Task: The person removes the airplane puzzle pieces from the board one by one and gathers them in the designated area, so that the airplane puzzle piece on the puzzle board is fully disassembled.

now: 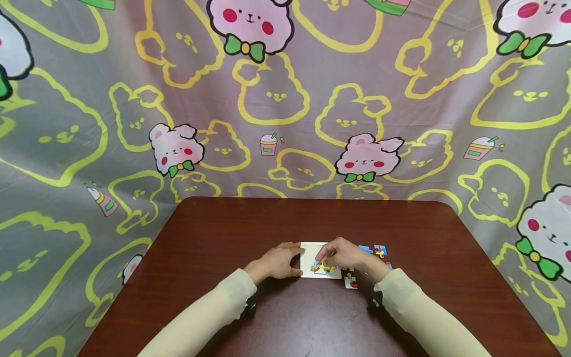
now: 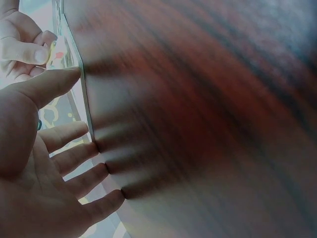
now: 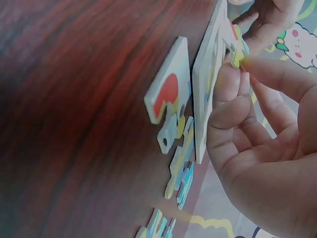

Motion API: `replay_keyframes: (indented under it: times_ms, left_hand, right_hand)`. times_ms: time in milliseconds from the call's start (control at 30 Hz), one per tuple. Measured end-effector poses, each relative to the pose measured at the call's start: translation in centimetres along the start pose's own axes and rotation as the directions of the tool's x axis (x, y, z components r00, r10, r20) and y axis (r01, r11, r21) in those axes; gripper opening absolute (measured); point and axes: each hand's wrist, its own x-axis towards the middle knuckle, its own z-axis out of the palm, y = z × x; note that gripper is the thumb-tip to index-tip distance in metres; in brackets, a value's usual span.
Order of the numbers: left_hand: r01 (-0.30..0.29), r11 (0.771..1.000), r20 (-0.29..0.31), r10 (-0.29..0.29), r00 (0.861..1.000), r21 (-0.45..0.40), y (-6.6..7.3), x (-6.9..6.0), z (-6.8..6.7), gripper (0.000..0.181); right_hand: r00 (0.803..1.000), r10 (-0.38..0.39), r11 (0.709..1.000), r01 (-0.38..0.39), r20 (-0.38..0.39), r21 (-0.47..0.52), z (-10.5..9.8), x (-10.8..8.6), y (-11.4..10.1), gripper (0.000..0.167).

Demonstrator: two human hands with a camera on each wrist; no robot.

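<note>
A pale wooden puzzle board (image 1: pixel 308 259) lies on the table, with a colourful part near its lower middle. My left hand (image 1: pixel 277 261) is at its left edge, fingers spread and fairly straight; in the left wrist view the thumb (image 2: pixel 62 82) touches the rim. Over the board, my right hand (image 1: pixel 345 254) pinches a jigsaw piece (image 3: pixel 238 47) of yellow, red and white between thumb and index finger. Whether that piece touches the board is hard to tell. Loose jigsaw pieces lie right of the board, one with a red patch (image 3: pixel 168 91); the right forearm partly covers them.
The brown table (image 1: pixel 232 223) has rounded far corners. Behind it and at both sides hangs a cloth (image 1: pixel 308 109) printed with cartoon animals. More loose pieces (image 1: pixel 380 250) lie beyond the right wrist.
</note>
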Motion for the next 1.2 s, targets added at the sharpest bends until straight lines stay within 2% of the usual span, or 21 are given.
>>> replay_keyframes:
  times_ms: [200,467,733,1033,1200]
  left_hand:
    - [-0.002,1.0,-0.003,0.002,1.0,0.002,0.0,0.0,0.0,0.065]
    - [0.012,1.0,0.01,-0.012,1.0,0.0,0.2,-0.1,-0.4,0.065]
    - [0.002,1.0,0.008,-0.002,1.0,-0.005,0.2,-0.3,-0.4,0.065]
    - [0.0,1.0,0.006,0.0,1.0,0.0,0.1,-0.2,-0.3,0.066]
    - [-0.004,1.0,-0.006,0.004,1.0,-0.003,0.2,-0.3,-0.2,0.065]
  right_hand:
    - [1.0,-0.018,0.999,0.018,-0.002,0.027,-0.7,-0.4,0.2,0.018]
    - [0.999,0.013,0.999,-0.015,0.035,0.048,-1.7,-1.5,0.3,0.019]
    - [1.0,0.02,1.0,-0.02,0.017,0.017,-2.4,-2.9,0.7,0.018]
    - [0.999,0.024,0.998,-0.025,0.033,0.058,-3.5,-4.2,1.6,0.019]
    - [0.998,0.056,0.996,-0.058,0.033,0.061,-3.9,-4.9,2.1,0.019]
